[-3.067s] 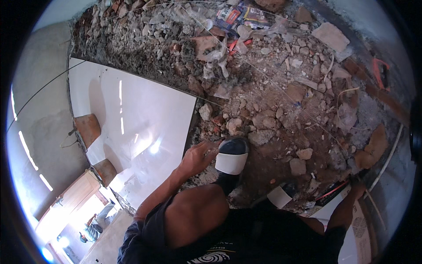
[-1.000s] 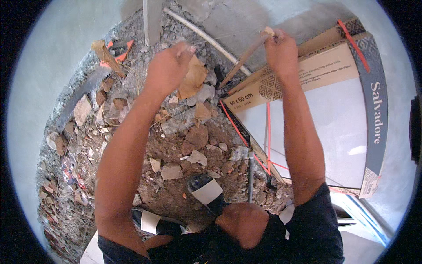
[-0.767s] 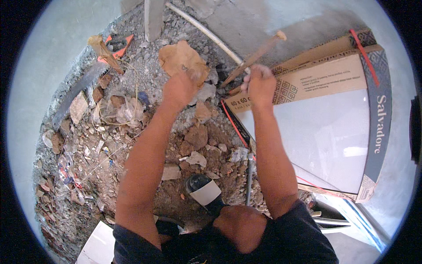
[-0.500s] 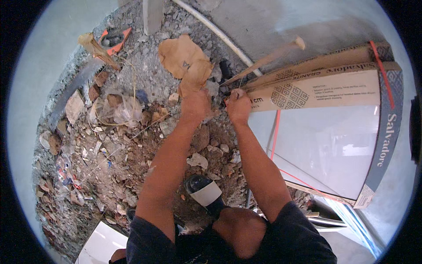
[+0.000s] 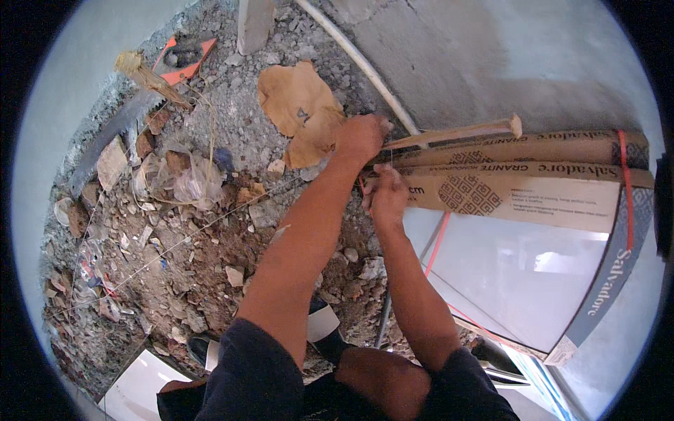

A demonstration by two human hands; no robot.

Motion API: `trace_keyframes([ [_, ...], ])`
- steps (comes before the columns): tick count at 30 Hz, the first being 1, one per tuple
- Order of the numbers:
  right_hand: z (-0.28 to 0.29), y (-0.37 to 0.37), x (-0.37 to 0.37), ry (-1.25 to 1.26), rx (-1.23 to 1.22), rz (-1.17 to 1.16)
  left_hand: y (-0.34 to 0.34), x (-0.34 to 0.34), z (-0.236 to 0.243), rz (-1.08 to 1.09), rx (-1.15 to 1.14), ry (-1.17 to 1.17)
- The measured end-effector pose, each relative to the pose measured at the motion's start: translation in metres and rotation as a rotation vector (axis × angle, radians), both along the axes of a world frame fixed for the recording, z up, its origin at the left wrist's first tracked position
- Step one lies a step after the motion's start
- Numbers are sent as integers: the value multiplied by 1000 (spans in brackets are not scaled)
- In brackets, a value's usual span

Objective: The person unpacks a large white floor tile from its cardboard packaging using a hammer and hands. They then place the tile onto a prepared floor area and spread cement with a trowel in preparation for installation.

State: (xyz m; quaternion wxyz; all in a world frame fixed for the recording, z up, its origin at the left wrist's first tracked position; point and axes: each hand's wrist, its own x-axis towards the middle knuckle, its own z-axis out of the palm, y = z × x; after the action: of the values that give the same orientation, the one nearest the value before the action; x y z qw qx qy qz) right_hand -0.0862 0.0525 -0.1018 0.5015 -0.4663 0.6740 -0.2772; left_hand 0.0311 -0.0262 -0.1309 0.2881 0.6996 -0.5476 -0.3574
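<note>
My left hand (image 5: pixel 361 137) is curled at the near end of a rough wooden stake (image 5: pixel 456 133); its fingertips are partly hidden, so what it grips is unclear. Just below it, my right hand (image 5: pixel 387 196) has bent fingers pinched at a thin string (image 5: pixel 392 156) that comes down from the stake. A crumpled piece of brown paper (image 5: pixel 298 102) lies on the rubble beside my left wrist. Close to my right hand is the corner of a cardboard tile box (image 5: pixel 533 200), with a glossy white tile (image 5: pixel 491 252) showing in it.
A handsaw with an orange handle (image 5: pixel 184 72) lies at the far left under a wooden piece (image 5: pixel 151 78). A pale pipe (image 5: pixel 365 67) runs along the grey wall. A taut string (image 5: pixel 186 238) crosses the rubble. Clear plastic (image 5: pixel 193 181) lies among broken stones.
My left hand has moved right from the brown paper to the stake's near end. My right hand has dropped slightly lower. The stake now lies flatter, its far end lower and further right.
</note>
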Motion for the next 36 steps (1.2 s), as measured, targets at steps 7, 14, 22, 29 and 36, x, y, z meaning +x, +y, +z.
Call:
trace_keyframes([
  [7,-66,32,-55,248,-248,260,15,-10,-69,-59,76,-58],
  [14,-74,72,-103,261,-202,545,93,-50,-55,388,-249,-97],
  [22,-71,91,-123,349,-142,643,164,-110,-43,364,172,399],
  [29,-45,10,-97,552,-453,664,192,-92,-49,274,37,147],
  [36,-94,-67,-63,542,-423,650,235,-99,-22,123,44,134],
])
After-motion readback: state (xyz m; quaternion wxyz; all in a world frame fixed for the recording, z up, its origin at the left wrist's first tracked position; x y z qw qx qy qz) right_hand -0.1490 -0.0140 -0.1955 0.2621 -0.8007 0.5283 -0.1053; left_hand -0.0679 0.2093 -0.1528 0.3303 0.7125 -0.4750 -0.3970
